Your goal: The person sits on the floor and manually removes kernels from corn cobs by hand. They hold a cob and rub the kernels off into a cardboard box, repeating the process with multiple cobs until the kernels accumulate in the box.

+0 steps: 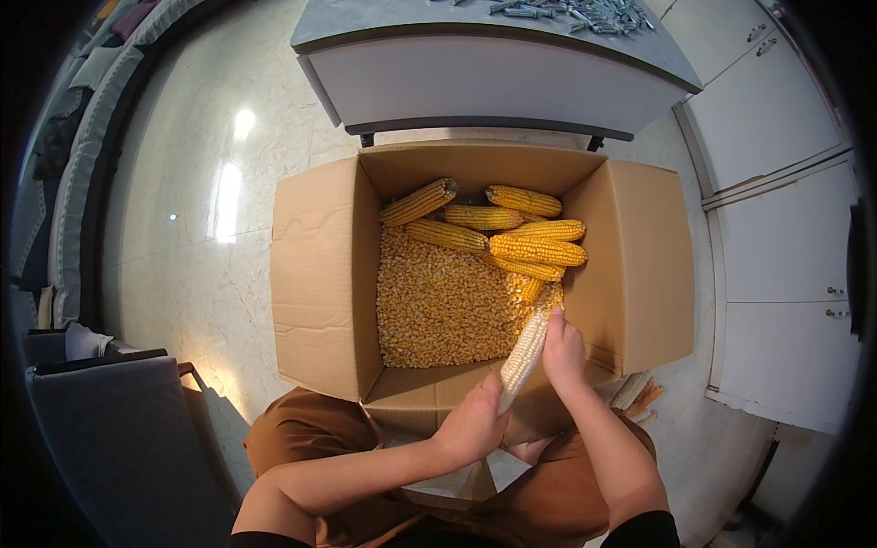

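A pale, whitish corn cob (524,356) lies slantwise over the near right part of an open cardboard box (397,390). My left hand (476,418) is closed around its lower end. At its upper end, my right hand (565,346) holds the cob's right side, with the thumb near the tip. Loose yellow corn kernels (438,308) cover the box floor. Several yellow ears of corn (538,250) are piled at the far and right side inside the box, one (419,203) leaning by the far left corner. The fingertips of both hands are partly hidden.
Beyond the box stands a grey-topped table (411,20) bearing a heap of metal bolts (589,14). White cabinets (781,253) line the right. Bare cobs (634,394) lie on the floor by the box's near right corner. A grey upholstered seat (123,425) stands at the left.
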`<state>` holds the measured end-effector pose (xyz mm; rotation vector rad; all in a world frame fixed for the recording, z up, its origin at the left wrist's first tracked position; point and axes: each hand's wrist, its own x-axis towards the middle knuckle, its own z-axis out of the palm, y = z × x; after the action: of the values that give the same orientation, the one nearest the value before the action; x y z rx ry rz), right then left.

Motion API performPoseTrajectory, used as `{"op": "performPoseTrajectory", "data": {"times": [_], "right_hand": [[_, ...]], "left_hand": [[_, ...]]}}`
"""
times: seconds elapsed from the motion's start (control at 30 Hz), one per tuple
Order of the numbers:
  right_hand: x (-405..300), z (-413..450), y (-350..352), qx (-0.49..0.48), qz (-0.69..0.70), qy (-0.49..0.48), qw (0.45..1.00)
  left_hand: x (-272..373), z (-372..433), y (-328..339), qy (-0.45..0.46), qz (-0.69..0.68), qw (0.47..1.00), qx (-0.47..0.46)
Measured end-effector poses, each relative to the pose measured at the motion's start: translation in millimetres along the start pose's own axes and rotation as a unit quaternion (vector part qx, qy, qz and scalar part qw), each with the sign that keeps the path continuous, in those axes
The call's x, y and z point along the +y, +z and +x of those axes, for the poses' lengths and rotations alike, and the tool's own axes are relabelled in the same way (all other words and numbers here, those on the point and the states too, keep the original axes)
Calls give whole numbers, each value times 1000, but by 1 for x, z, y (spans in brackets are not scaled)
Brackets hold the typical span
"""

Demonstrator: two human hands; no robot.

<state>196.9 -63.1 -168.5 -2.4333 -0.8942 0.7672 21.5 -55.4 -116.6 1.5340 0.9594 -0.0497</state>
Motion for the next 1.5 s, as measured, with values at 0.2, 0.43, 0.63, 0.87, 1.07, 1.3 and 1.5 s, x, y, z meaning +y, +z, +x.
{"op": "performPoseTrajectory", "data": {"times": [0.2,0.43,0.63,0.87,1.07,1.3,1.5], "right_hand": [[2,6,3,1,164,4,986],[-7,5,-2,-18,44,-31,998],[1,6,5,11,116,-95,989],[26,11,29,-118,207,-47,970],[31,3,40,-262,149,-32,953],[-3,-27,39,-363,274,17,890],[-39,-45,5,-331,372,81,863]], "left_hand": [[-10,4,4,59,-89,994,20],[-1,2,-4,16,-7,999,32],[-3,2,-3,36,-117,992,29],[-11,11,0,-97,-307,945,51],[-23,18,-9,-205,-451,864,84],[-25,14,-9,-153,-468,869,46],[-23,2,-7,-34,-296,954,29]]}}
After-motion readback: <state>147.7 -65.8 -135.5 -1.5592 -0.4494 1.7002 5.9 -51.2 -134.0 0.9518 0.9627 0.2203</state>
